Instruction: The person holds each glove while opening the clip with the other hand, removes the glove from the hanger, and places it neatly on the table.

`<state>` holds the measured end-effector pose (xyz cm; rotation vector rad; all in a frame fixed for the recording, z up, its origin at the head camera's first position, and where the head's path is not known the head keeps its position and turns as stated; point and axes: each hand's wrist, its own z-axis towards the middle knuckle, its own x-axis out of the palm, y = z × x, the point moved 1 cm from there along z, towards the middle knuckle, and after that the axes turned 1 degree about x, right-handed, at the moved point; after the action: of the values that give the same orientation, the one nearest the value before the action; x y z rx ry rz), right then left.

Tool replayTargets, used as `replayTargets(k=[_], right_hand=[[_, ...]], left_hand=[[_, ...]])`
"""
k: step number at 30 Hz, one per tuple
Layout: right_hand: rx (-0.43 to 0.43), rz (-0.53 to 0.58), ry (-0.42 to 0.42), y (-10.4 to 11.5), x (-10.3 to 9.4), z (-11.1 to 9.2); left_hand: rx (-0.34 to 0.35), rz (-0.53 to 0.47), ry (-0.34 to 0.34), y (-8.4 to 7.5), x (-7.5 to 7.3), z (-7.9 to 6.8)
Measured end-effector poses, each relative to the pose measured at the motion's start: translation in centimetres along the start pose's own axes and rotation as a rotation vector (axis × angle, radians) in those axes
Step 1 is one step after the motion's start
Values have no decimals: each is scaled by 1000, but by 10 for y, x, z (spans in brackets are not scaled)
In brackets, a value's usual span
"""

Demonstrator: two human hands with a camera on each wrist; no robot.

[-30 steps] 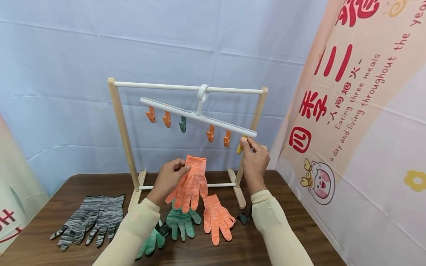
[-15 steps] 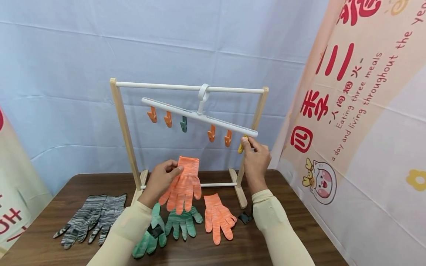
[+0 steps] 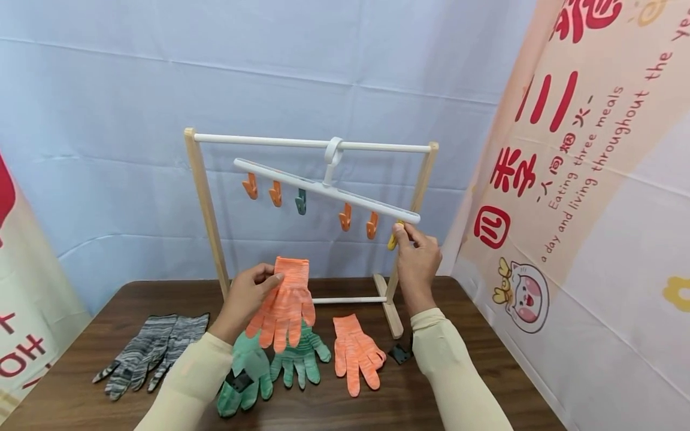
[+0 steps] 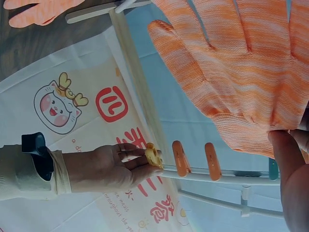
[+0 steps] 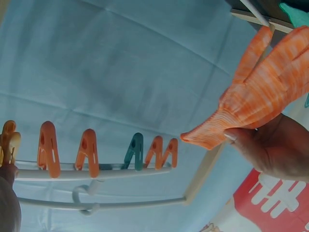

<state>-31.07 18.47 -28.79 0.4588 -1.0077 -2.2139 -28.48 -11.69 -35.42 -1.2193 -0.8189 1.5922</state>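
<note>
In the head view my left hand [image 3: 245, 302] pinches an orange knit glove [image 3: 288, 308] near its cuff, fingers of the glove hanging down. My right hand [image 3: 419, 260] pinches a yellow clothespin [image 3: 392, 240] at the lower right end of a white clip hanger [image 3: 372, 206]. The hanger tilts down to the right. Several orange clothespins [image 3: 345, 216] and one green clothespin [image 3: 300, 202] hang along it. In the right wrist view the yellow clothespin [image 5: 9, 142] stands at the left edge, with the thumb on it.
A wooden rack [image 3: 205, 203] with a white top bar [image 3: 259, 141] carries the hanger. On the brown table [image 3: 431, 383] lie a second orange glove [image 3: 356, 353], two green gloves [image 3: 302, 362] and a pair of grey striped gloves [image 3: 156, 344]. A printed cloth [image 3: 582, 239] hangs at the right.
My left hand has moved left with the orange glove, away from the hanger's right end. My right hand stays at the yellow clothespin. The view has shifted slightly.
</note>
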Motion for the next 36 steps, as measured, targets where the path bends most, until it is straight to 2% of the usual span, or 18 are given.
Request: replayTargets(k=[17, 26, 36], right_hand=[[8, 5, 18, -4, -4, -1], [1, -11, 20, -1, -2, -2], [-7, 3, 33, 0, -1, -2]], left_hand=[[-40, 40, -21, 8, -30, -15], [-79, 102, -48, 14, -54, -29], [-113, 121, -86, 22, -80, -44]])
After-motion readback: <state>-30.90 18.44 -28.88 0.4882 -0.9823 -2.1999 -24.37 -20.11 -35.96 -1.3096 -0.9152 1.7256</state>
